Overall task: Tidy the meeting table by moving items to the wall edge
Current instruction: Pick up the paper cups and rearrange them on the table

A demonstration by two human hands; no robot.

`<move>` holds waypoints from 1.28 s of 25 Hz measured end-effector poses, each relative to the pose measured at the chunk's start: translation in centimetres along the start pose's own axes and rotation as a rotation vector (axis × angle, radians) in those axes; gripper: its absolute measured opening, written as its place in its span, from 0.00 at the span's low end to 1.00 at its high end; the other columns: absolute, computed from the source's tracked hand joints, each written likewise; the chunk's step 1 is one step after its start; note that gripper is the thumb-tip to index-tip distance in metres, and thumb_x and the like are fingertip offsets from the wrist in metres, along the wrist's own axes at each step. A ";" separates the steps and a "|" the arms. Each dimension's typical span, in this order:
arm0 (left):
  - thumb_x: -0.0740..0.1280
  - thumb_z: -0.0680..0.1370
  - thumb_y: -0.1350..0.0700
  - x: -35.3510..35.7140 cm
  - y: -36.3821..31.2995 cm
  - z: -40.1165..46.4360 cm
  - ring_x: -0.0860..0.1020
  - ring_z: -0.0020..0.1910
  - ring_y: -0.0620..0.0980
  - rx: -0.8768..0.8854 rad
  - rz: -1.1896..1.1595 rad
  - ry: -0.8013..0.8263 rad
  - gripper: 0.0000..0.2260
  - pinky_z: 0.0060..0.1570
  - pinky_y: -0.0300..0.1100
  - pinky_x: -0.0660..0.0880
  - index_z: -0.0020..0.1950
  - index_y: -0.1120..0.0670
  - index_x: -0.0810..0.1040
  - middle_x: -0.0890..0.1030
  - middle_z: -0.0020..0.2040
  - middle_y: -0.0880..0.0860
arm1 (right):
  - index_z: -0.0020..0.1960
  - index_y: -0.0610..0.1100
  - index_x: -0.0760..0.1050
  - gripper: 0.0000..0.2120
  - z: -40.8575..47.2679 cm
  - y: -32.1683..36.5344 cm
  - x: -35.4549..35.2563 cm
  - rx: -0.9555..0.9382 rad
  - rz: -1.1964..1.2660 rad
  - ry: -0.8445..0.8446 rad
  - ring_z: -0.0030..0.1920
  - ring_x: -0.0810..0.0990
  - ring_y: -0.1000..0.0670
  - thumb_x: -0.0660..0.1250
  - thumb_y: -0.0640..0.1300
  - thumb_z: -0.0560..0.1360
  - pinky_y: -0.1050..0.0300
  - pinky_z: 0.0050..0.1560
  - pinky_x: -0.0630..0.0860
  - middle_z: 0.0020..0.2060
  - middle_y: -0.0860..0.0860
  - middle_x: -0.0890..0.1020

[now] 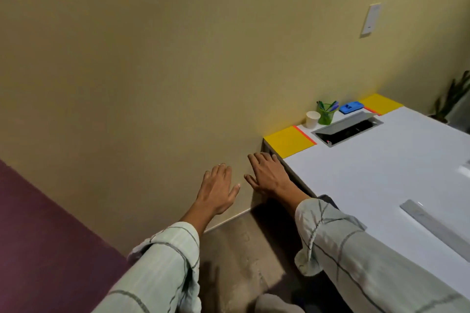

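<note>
Head view: your left hand [218,189] fingers [221,173] spread, empty, off the worktop [381,173] edge; your right hand [267,175] fingers loosely spread, empty, at that edge. Beside the open cable hatch [347,128], along the wall: paper cup [312,119], green pen holder [326,114], blue eraser [351,107].

I see a beige wall [152,58] carrying a white switch plate [371,18]. A potted plant [451,99] stands in the far right corner. Below, grey-brown carpet [241,262] meets a purple surface [45,236] at lower left, its nature unclear to me.
</note>
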State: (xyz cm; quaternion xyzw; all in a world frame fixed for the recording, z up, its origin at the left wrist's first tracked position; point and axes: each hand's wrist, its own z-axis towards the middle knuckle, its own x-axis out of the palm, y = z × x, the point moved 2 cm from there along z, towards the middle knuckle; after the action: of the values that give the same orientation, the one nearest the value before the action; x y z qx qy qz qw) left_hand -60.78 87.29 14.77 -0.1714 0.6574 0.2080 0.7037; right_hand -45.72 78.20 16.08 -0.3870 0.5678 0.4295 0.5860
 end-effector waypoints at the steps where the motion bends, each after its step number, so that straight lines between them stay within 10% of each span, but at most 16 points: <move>1: 0.52 0.80 0.40 0.3 0.0 2.3 0.69 0.66 0.57 0.046 0.004 -0.009 0.27 0.64 0.53 0.68 0.72 0.57 0.64 0.69 0.70 0.59 | 0.72 0.43 0.62 0.29 1.2 -1.7 0.3 0.060 -0.006 0.003 0.68 0.69 0.40 0.55 0.61 0.79 0.41 0.68 0.67 0.68 0.42 0.71; 15: 0.54 0.81 0.42 7.6 -1.1 37.1 0.66 0.70 0.57 0.398 -0.163 0.108 0.28 0.65 0.51 0.68 0.75 0.59 0.60 0.66 0.73 0.59 | 0.76 0.42 0.58 0.31 16.3 -25.8 5.1 0.675 0.107 0.090 0.70 0.67 0.39 0.54 0.61 0.80 0.43 0.65 0.73 0.72 0.41 0.68; 32: 0.51 0.82 0.40 16.0 -8.0 53.4 0.54 0.78 0.60 0.663 -0.190 0.306 0.31 0.74 0.55 0.57 0.78 0.56 0.52 0.54 0.80 0.58 | 0.76 0.49 0.57 0.31 26.5 -35.7 11.0 0.978 0.212 0.176 0.62 0.77 0.41 0.63 0.58 0.78 0.44 0.57 0.79 0.69 0.45 0.70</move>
State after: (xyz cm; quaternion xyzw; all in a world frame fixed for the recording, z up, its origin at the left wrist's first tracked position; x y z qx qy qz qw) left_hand -10.29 108.99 2.72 -0.0235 0.7678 -0.1104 0.6307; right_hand -3.35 91.98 5.33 -0.0425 0.7859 0.1361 0.6017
